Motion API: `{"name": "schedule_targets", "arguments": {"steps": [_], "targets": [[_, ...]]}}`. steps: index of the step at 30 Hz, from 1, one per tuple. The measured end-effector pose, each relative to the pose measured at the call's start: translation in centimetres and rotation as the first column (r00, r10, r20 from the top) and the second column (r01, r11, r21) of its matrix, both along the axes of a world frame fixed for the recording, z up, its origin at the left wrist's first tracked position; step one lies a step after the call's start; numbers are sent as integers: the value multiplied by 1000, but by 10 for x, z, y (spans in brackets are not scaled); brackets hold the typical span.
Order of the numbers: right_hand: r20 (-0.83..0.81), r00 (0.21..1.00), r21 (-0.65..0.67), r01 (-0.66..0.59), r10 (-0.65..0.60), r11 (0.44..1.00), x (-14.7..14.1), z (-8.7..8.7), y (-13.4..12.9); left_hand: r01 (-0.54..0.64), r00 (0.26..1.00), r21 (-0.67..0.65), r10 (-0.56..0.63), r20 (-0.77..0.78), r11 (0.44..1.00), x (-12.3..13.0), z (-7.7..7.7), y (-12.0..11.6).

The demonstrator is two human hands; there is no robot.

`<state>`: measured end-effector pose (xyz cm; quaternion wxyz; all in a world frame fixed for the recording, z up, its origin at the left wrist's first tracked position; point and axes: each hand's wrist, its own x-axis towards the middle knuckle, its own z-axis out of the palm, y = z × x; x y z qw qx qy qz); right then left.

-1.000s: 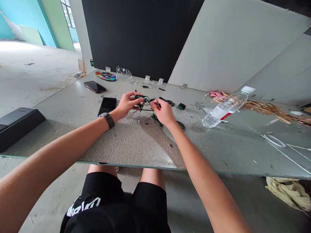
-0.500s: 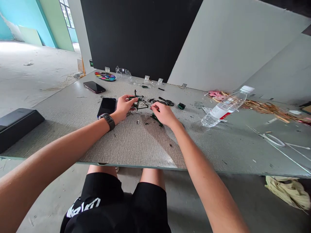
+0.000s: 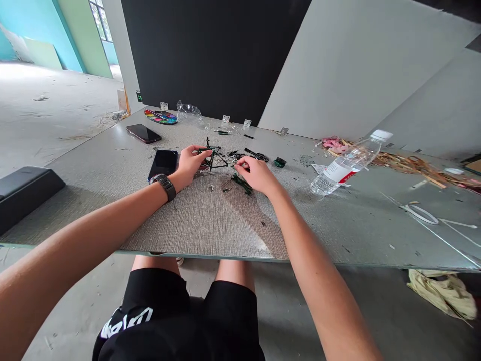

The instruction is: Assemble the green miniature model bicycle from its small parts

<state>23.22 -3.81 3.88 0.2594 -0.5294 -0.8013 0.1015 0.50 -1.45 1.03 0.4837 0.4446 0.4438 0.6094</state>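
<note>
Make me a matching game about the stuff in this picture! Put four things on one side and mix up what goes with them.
Things:
1. bottle
2. paint palette
3. cloth
4. left hand

Clues:
A. pale yellow
B. holds a small dark frame
C. has many colours
D. see-through, with a white cap

Right pairs: 1-D, 2-C, 3-A, 4-B

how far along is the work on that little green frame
Done: the small, dark-green, thin-barred frame looks joined up. In hand: the left hand holds it; the right hand is nearby, any part there too small to tell. Probably left: the round black wheel, dark-green block and spindly green pieces, lying apart from it.
</note>
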Motion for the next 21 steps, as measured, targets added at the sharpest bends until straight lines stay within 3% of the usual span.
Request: {"name": "schedule_targets", "arguments": {"steps": [6, 12, 21], "targets": [[155, 987, -118, 69, -51, 991, 12, -1, 3, 4, 1000, -7, -4, -17, 1000, 0, 0, 1], [140, 990, -74, 22, -11, 997, 8, -12, 8, -1, 1000, -5, 1, -29, 1000, 0, -1, 0], [187, 981, -57, -49, 59, 997, 7, -11, 9, 5, 999, 6, -5, -53, 1000, 0, -3, 2]]}}
